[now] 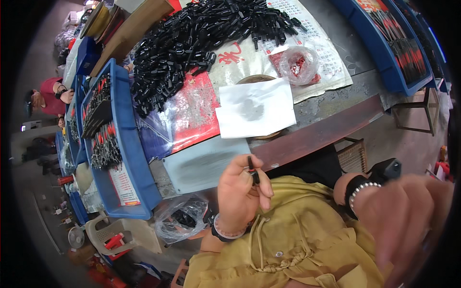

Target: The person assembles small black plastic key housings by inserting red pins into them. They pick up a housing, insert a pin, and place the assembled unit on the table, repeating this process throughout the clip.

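My left hand (240, 192) is raised in front of my body, with thumb and fingers closed on a small black part with a red band (250, 166). The part stands upright between the fingertips. At the right edge is my right hand (406, 211), smeared by motion, so its fingers and anything in them do not show clearly. Beyond the left hand, a white paper sheet (259, 115) with a grey smudge lies over a round wooden piece. A large heap of small black parts (192, 38) spreads across the far side of the table.
A clear plastic bag (298, 65) of red bits sits beside the paper. Blue bins (126, 139) of black-and-red parts stand at left, and another blue bin (384, 53) at far right. Below left are a plastic chair (134, 230) and another bag (180, 218). A person (50, 93) is at far left.
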Tool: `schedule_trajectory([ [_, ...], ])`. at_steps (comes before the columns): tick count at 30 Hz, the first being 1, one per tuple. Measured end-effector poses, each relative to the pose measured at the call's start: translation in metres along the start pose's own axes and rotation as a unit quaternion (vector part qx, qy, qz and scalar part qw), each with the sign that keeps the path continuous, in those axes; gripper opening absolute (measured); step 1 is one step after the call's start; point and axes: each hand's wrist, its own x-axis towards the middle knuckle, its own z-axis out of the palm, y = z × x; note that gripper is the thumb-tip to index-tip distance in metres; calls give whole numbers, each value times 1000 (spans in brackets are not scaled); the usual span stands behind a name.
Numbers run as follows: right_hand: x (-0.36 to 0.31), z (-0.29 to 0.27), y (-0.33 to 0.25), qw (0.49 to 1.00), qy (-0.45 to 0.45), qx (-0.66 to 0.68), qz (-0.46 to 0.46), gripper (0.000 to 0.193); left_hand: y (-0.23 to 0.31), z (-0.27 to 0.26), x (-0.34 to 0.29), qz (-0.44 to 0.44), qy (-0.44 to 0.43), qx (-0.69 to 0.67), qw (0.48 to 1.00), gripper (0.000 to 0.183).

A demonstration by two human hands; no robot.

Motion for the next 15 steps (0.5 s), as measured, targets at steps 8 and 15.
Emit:
schedule_trajectory([
  [8,3,2,-9,991,-75,108,-9,8,32,2,9,79,53,-24,995,7],
  [15,-4,-7,-16,989,-76,123,-5,9,41,-2,22,98,55,14,994,17],
])
